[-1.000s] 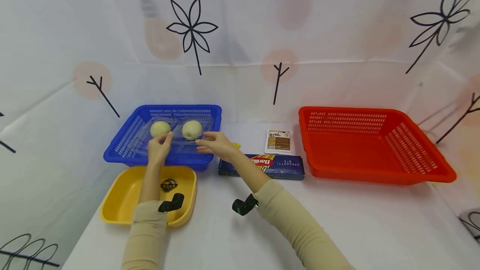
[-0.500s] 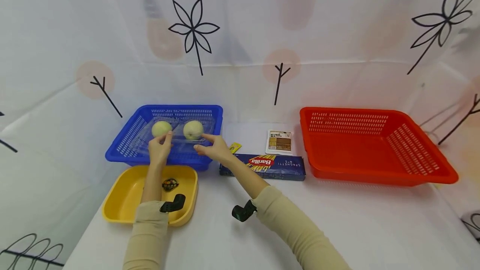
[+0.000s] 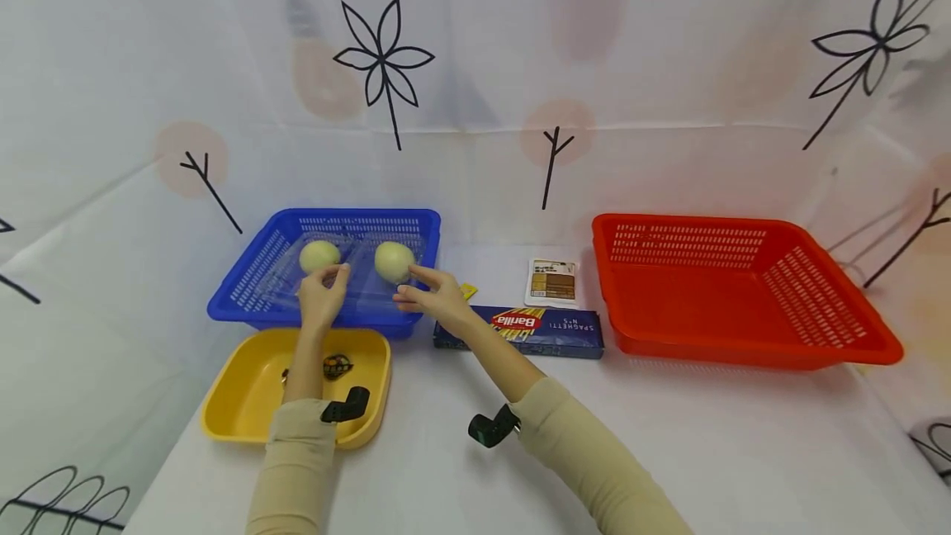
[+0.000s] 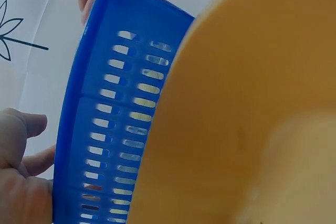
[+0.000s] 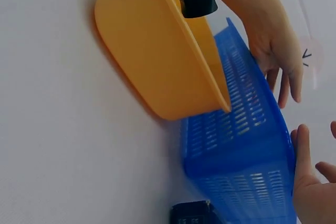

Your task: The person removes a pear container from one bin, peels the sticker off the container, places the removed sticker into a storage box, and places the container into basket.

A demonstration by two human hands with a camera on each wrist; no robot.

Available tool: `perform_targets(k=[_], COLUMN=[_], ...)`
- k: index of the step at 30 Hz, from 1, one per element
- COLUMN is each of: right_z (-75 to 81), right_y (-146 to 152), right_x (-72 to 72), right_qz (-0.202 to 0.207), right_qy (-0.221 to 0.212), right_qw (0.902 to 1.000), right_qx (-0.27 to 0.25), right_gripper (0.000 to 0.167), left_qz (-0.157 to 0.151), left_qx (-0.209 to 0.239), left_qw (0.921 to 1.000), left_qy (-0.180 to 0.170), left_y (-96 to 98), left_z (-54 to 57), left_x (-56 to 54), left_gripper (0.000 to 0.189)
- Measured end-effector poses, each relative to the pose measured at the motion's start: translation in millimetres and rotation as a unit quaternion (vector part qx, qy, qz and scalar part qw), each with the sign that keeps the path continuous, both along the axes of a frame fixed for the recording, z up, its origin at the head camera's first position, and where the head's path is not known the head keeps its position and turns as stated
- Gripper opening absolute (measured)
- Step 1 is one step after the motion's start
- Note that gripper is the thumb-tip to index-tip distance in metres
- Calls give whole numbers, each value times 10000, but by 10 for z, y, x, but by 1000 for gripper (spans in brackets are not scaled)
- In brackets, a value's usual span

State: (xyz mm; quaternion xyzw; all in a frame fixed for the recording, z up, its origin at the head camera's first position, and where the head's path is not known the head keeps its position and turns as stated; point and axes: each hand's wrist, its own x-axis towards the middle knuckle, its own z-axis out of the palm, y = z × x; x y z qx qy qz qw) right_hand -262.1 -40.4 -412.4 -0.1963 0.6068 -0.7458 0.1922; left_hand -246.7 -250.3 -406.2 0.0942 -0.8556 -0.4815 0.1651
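Observation:
Two pale green, apple-like fruits lie with clear plastic packaging [image 3: 278, 277] in the blue basket [image 3: 236, 291]. My left hand [image 3: 321, 297] reaches over the basket's front rim, its fingertips just below the left fruit [image 3: 319, 253]. In the left wrist view a gap shows between the thumb and fingers of that hand [image 4: 21, 166]. My right hand [image 3: 440, 301] comes in over the basket's right front corner with fingers spread. Its fingertips are right at the lower edge of the right fruit [image 3: 394, 260]. The basket wall hides the fruits in both wrist views.
A yellow tub [image 3: 223, 411] stands before the blue basket, under my left forearm. A spaghetti box [image 3: 560, 333] lies right of it, with a small yellow packet [image 3: 467, 291] and a brown-and-white pouch [image 3: 551, 281] behind. A red basket [image 3: 750, 357] stands at the right.
The right fruit has shifted slightly right and turned, so its dimple no longer shows. My right hand has moved slightly right with it. The left hand stays near the left fruit.

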Motion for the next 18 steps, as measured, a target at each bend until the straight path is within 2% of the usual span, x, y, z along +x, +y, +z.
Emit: perform_targets(k=[7, 13, 16, 18], right_z=[-42, -24, 3, 9], right_y=[187, 510, 755, 945], right_x=[58, 151, 229, 287], right_qz=[-54, -147, -251, -387], right_qy=[158, 446, 879, 1373], right_qw=[9997, 9989, 9953, 9867], right_qx=[-157, -33, 314, 775], right_gripper=[57, 57, 58, 58], left_qz=[-35, -81, -159, -243], left_qx=[-165, -134, -126, -137], left_qw=[9985, 9957, 9948, 9947], left_qy=[514, 917, 998, 995], left_y=[20, 53, 70, 82], left_z=[-34, -51, -44, -36], left_x=[20, 41, 56, 64], left_gripper=[39, 33, 33, 33])
